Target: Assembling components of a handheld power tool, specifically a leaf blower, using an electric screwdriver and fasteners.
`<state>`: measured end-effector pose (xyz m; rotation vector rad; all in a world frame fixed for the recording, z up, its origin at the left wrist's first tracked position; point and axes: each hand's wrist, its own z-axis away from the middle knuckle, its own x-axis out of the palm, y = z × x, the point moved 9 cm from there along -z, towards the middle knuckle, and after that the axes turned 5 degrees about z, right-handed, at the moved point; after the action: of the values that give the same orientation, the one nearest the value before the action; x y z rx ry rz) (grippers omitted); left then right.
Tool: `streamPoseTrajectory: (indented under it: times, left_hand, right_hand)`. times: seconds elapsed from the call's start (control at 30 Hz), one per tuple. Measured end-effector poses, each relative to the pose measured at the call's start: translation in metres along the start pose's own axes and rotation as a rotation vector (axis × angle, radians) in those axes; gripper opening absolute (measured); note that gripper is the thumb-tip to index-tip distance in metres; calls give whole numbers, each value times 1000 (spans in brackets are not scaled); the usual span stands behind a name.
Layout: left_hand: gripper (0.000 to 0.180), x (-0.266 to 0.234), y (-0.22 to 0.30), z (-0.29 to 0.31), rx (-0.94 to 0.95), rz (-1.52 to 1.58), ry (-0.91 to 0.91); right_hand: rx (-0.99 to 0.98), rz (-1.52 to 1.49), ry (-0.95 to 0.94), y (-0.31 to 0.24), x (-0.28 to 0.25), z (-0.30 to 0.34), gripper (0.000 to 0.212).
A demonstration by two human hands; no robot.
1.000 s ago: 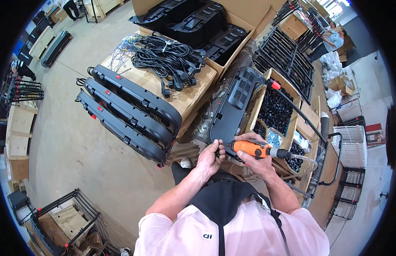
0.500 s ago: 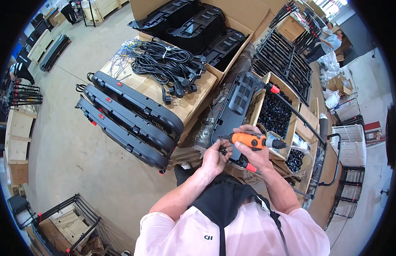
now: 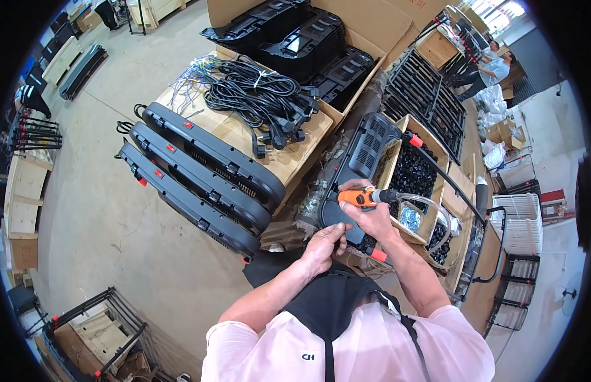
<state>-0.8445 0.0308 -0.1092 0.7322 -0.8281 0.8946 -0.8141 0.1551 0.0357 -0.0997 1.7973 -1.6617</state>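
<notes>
My right hand [image 3: 374, 223] is wrapped round an orange air screwdriver [image 3: 357, 198], whose clear hose curves off to the right. The tool lies over a long black plastic housing [image 3: 358, 169] with vent slots; my hand covers its front end, so I cannot see the bit. My left hand [image 3: 322, 247] is closed at the housing's near end, thumb and fingertips pinched together at its edge. Whatever those fingers hold is too small or hidden to name. To the left, three similar black housings [image 3: 206, 181] with red switches stand on edge in a row.
Beyond the housings lie bundled black power cords [image 3: 260, 92] on cardboard. A large carton [image 3: 388, 54] holds black moulded covers. At the right, a wooden bin [image 3: 443, 149] contains many small black parts. A black bar [image 3: 445, 169] with red ends crosses it. People stand farther off.
The screwdriver has swung from pointing left at my left fingers to lying farther forward over the housing. My left hand has shifted slightly right and its fingers have closed up.
</notes>
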Motion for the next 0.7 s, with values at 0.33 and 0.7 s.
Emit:
streamPoseTrajectory:
  times: [0.33, 0.7]
  left_hand:
    - [28, -22, 21, 7, 76, 74, 77]
    - [27, -38, 20, -6, 94, 98, 187]
  right_hand:
    - [18, 149, -82, 2, 11, -7, 36]
    - [30, 49, -24, 1, 4, -5, 52]
